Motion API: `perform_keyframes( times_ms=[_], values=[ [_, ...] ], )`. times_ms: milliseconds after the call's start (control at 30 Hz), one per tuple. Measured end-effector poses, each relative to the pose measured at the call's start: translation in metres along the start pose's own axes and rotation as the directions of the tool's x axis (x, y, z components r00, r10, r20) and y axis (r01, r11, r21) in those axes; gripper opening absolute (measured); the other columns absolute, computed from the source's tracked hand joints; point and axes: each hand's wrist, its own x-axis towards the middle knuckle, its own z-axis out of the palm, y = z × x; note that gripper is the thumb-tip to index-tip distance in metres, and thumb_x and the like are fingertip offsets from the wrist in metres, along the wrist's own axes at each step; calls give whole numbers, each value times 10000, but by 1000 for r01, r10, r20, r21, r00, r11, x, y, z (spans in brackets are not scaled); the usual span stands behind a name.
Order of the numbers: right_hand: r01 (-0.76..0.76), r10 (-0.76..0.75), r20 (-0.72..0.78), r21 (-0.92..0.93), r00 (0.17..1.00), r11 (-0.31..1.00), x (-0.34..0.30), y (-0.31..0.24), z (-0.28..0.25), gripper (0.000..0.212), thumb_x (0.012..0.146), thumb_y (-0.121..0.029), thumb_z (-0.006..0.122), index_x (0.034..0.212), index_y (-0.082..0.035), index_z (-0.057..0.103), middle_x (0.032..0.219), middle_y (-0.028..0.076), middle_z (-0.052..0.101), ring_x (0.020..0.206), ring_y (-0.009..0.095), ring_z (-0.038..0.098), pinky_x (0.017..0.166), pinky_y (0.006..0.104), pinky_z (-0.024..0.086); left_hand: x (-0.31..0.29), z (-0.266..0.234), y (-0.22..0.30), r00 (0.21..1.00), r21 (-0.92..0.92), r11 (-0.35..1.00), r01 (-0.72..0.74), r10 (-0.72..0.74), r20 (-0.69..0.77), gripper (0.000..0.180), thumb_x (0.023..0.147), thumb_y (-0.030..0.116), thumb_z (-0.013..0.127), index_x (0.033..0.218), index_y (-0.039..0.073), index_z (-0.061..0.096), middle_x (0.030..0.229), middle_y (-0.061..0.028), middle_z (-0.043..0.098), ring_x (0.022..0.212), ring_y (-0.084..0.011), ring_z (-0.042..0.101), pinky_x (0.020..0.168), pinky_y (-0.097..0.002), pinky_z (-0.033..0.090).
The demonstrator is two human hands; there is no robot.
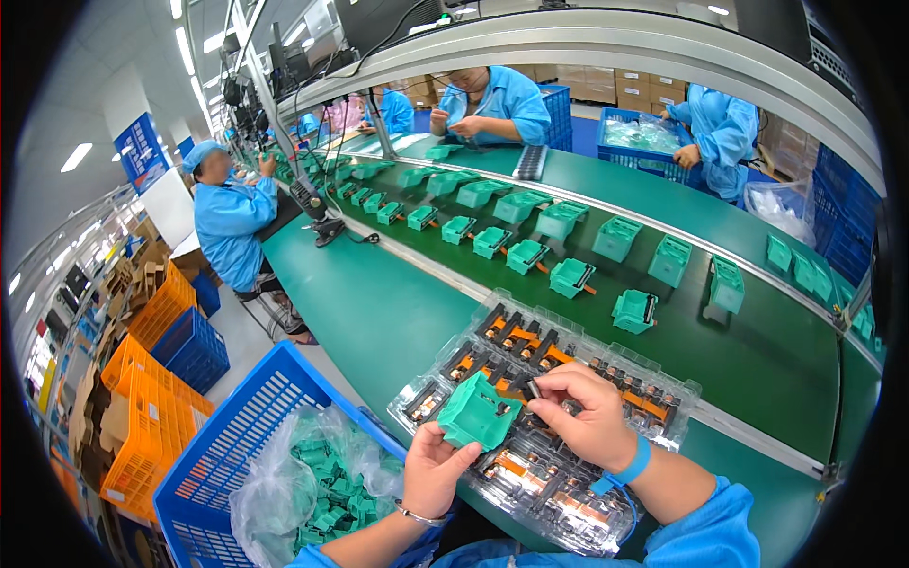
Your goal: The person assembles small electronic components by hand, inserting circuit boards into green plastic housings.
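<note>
My left hand (436,475) is closed round the lower edge of a green plastic housing (466,413), its open side tilted toward the right. Close beside it, my right hand (595,418) pinches a small black part (532,389) at the housing's right edge. An orange strip shows near that part; whether the two are joined is hard to make out. Under both hands lie clear plastic trays (684,396) filled with black parts, orange strips and copper-coloured pieces. A blue band with a cord circles my right wrist, and a metal bracelet my left.
A blue crate (204,464) with bagged green housings stands at my lower left. Beyond the trays, a dark green conveyor (748,379) carries rows of green housings (573,276). A metal beam (606,38) spans overhead. Co-workers in blue sit left and across; orange crates (156,440) stand far left.
</note>
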Motion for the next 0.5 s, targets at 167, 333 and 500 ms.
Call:
perform_keyframes(
  times_ms=[167,333,500],
  values=[
    [-24,28,64,-64,998,998,-5,9,2,182,752,-29,686,922,8,632,751,61,562,619,125,522,535,254,419,-4,4,1,998,116,993,-2,-5,59,356,788,-75,648,1059,6,432,1107,-113,545,1035,-194,560,917,-337,463],
    [-83,91,81,-96,992,992,-6,10,3,176,753,-53,689,914,-6,635,735,60,554,610,140,525,541,263,422,-6,6,2,996,125,992,7,-17,83,347,793,-70,647,1049,10,427,1092,-104,544,1030,-184,558,913,-326,464],
    [-178,190,134,-93,973,980,-6,13,0,182,773,-70,686,934,-6,632,761,58,568,655,133,555,584,255,446,-8,6,3,996,108,994,31,-40,83,340,794,-74,643,1033,23,421,1084,-96,541,1022,-174,557,902,-318,466]
  ],
)
